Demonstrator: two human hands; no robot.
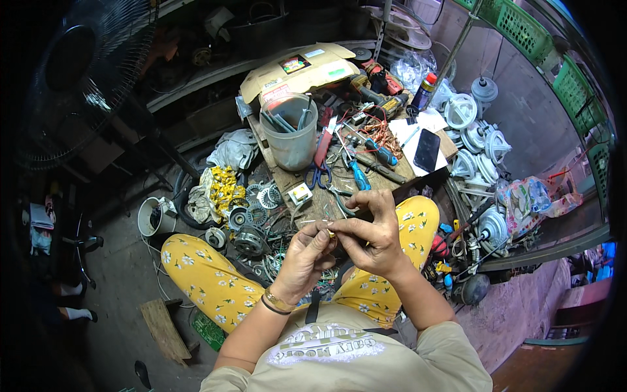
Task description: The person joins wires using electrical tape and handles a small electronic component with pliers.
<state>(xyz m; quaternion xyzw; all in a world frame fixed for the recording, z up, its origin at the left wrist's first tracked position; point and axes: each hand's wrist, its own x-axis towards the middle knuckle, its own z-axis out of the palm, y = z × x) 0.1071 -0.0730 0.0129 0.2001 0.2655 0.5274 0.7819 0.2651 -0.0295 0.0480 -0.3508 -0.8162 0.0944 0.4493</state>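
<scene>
1. A bucket (287, 149), screwdriver (360, 176) and phone (427, 151) crowd the table (318, 207) ahead.
2. The left hand (303, 260) and right hand (376, 239) pinch almost closed, a tiny thing (328, 227), hard to see, between their fingertips.

Two hands (304, 253), one phone (426, 151), one fan (73, 60), one red-capped can (423, 95).

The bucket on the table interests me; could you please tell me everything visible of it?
The bucket is round, open-topped and translucent, apparently cloudy plastic. It stands upright on the wooden table. Several thin rods stand slanted inside it, some tips near its rim. Cardboard lies behind it; whether they touch is unclear.
</scene>
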